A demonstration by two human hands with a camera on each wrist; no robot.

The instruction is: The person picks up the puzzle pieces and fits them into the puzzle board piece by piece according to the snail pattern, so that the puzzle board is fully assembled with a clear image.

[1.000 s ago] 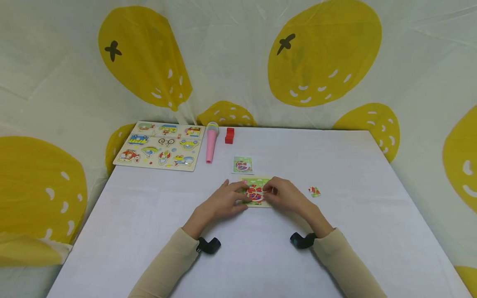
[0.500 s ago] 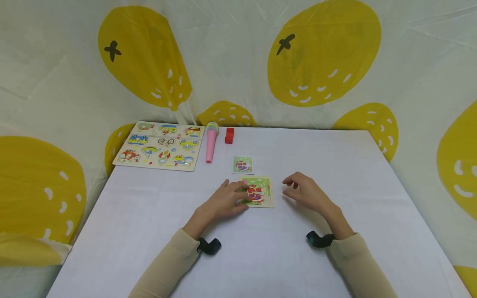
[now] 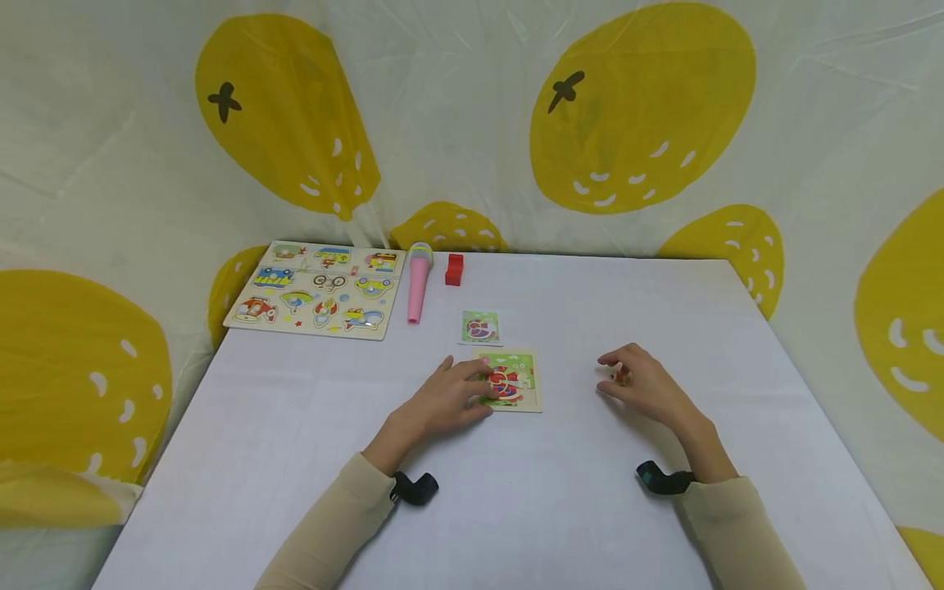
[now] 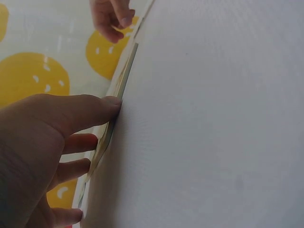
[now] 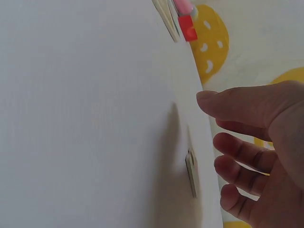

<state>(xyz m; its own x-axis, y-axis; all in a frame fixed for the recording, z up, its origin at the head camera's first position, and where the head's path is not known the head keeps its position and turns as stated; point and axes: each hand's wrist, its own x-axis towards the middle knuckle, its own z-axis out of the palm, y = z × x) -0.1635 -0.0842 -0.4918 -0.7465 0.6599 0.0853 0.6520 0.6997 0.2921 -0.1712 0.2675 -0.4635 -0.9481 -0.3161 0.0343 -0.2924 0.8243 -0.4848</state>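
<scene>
My left hand (image 3: 446,397) rests on the small square jigsaw puzzle (image 3: 526,369), a pale tray with a green and red picture. Bare wood shows at the tray's lower right corner (image 3: 529,401). In the left wrist view, the thumb of my left hand (image 4: 42,142) touches the tray's near edge (image 4: 124,80). Over to the right, my right hand (image 3: 652,388) hovers above a loose jigsaw piece (image 3: 621,376), partly hidden behind its fingers. The right wrist view has this piece (image 5: 191,173) flat on the table, apart from the spread thumb and fingers of my right hand (image 5: 256,147).
A small picture card (image 3: 481,328) lies just beyond the puzzle. Farther back are a red block (image 3: 454,270), a pink toy microphone (image 3: 418,283) and a wooden vehicle peg puzzle (image 3: 317,287). A patterned cloth (image 3: 472,123) hangs behind the white table (image 3: 516,508).
My right hand has left the puzzle and moved right, to above the loose piece. My left hand has stayed on the puzzle.
</scene>
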